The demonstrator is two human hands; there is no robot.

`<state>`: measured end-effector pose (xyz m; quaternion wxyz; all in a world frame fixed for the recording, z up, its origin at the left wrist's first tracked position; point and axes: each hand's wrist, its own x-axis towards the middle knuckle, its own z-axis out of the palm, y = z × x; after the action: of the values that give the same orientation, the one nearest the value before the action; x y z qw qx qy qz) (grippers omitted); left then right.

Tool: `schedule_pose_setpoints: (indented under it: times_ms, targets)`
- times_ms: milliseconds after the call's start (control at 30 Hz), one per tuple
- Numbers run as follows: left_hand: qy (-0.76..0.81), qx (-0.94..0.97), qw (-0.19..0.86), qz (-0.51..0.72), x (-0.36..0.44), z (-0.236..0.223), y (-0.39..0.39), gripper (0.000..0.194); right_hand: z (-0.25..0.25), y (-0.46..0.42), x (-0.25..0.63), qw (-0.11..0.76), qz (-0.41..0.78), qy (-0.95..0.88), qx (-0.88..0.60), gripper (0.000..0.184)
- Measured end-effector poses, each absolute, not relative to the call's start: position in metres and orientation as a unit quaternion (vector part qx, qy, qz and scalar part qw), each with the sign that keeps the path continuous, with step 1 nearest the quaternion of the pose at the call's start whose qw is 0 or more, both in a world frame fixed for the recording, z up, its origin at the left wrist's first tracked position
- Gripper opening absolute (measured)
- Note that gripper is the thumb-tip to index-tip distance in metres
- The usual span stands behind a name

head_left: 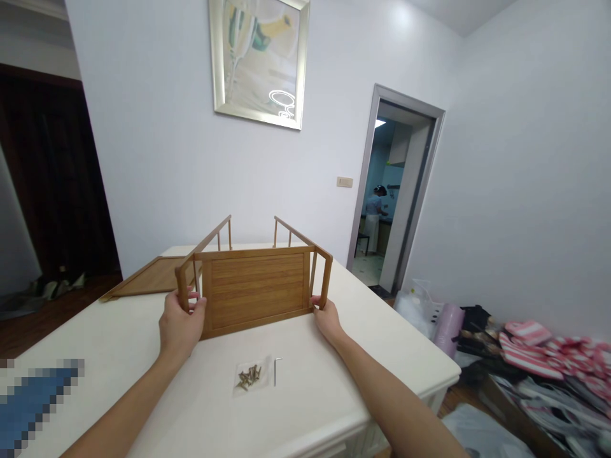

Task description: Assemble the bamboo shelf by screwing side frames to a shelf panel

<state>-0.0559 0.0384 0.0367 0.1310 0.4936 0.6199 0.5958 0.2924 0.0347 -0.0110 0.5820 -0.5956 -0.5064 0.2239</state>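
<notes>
A brown wooden rack frame (260, 286) stands on the white table, its slatted panel upright between two side frames that reach back toward the wall. My left hand (182, 321) is closed around the near end of the left side frame (210, 236). At the panel's lower right, my right hand (327, 316) grips the near end of the right side frame (296, 233). Closer to me lies a clear bag of screws (250, 376), with an L-shaped hex key (275, 372) just right of it.
Another wooden panel (155, 278) lies flat at the table's left. The white table (305, 407) ends at a right edge near floor clutter: a pink roll (447, 329) and striped cloth (534, 348). A person (373, 210) stands beyond the doorway.
</notes>
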Motion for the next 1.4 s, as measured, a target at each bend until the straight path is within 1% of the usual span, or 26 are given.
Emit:
schedule_pose_setpoints:
  times_ms: [133,333,533,733,800,900,967,1200,1267,1400]
  targets:
    - [0.619,0.502,0.116,0.593,-0.055,0.041,0.036,0.047,-0.008,0.030,0.290,0.574,0.202,-0.506,-0.611,0.027]
    - [0.605,0.506,0.124,0.602,-0.053,0.043,0.033,0.047,-0.003,0.022,0.289,0.550,0.186,-0.506,-0.638,0.022]
    - [0.595,0.514,0.119,0.607,-0.054,0.043,0.032,0.046,-0.003,0.016,0.292,0.530,0.185,-0.521,-0.644,0.025]
    - [0.594,0.516,0.086,0.611,-0.056,0.052,0.030,0.037,-0.005,0.020,0.293,0.526,0.186,-0.525,-0.642,0.023]
    - [0.589,0.512,0.078,0.621,-0.057,0.054,0.031,0.038,-0.006,0.022,0.294,0.526,0.187,-0.524,-0.643,0.021]
    - [0.571,0.503,0.066,0.646,-0.060,0.055,0.033,0.046,-0.008,0.023,0.295,0.527,0.185,-0.525,-0.643,0.020]
    - [0.553,0.503,0.065,0.661,-0.062,0.056,0.032,0.047,-0.008,0.023,0.295,0.526,0.182,-0.527,-0.642,0.020]
    - [0.527,0.509,0.038,0.679,-0.063,0.062,0.026,0.038,-0.007,0.024,0.296,0.518,0.179,-0.532,-0.646,0.021]
    - [0.508,0.523,0.000,0.684,-0.065,0.060,0.026,0.039,-0.007,0.023,0.296,0.517,0.180,-0.533,-0.645,0.021]
    - [0.447,0.570,-0.168,0.668,-0.061,0.060,0.020,0.047,-0.007,0.022,0.294,0.519,0.180,-0.532,-0.645,0.021]
